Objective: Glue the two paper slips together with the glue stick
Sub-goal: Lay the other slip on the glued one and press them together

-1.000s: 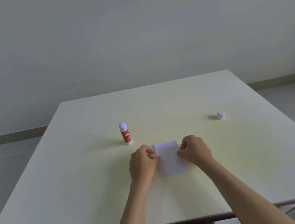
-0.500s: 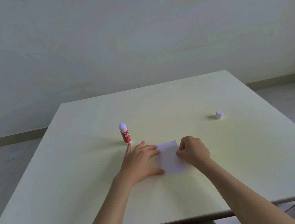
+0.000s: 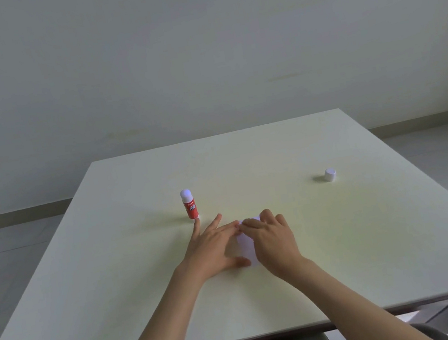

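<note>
White paper slips lie stacked on the table in front of me, mostly covered by my hands. My left hand lies flat with fingers spread, its fingertips and thumb on the paper's left edge. My right hand presses flat on top of the paper, fingers reaching to the far left corner. A red glue stick with its white glue tip bare stands upright just beyond my left fingertips. Its white cap sits far off to the right.
The pale table ends at a front edge close to my body and at side edges left and right. A grey wall rises behind the far edge. A chair seat shows below the front edge.
My left hand opened from a pinch and spread flat at the paper's left edge. My right hand slid left from the right edge onto the top of the paper.
</note>
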A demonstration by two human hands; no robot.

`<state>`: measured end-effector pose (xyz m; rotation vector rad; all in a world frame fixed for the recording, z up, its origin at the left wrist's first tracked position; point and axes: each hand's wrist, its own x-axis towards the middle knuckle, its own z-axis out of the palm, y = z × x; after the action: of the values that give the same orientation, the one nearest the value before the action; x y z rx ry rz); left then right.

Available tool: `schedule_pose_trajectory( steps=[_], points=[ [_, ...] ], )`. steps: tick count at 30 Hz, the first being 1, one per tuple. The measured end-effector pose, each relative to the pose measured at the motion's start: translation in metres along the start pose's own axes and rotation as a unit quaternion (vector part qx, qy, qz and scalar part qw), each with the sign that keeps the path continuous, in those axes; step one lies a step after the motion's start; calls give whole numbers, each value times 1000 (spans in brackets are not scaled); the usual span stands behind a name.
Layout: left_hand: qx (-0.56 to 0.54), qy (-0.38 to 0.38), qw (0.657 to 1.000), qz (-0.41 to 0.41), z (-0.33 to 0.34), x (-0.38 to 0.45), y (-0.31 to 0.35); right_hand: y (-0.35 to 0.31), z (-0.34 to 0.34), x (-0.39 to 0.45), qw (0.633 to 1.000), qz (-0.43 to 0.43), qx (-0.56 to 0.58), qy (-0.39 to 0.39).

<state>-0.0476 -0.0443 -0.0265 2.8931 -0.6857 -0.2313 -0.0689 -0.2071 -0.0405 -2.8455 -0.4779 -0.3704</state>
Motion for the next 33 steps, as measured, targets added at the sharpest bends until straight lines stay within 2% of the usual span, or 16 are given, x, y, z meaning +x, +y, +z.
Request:
schedule_pose_trajectory(
  steps=[3,11,20,24,27,33],
  points=[
    [-8,4,1000,2,3,-2,-1,0,3,2,999,-5,-23,-29],
    [-21,3,1000,21,10,-4,-6,21,-3,-7,996,55,-49,-46],
    [-41,9,999,-7,8,-4,-6,24,-19,-24,993,63,-69,-67],
    [-41,5,999,-11,8,-3,-6,14,-29,-45,994,47,-94,-36],
    [-42,6,999,-13,8,-4,-6,8,-32,-59,994,16,-109,15],
    [-48,11,999,-12,10,-4,-7,7,-33,-67,992,-9,-122,11]
  ],
)
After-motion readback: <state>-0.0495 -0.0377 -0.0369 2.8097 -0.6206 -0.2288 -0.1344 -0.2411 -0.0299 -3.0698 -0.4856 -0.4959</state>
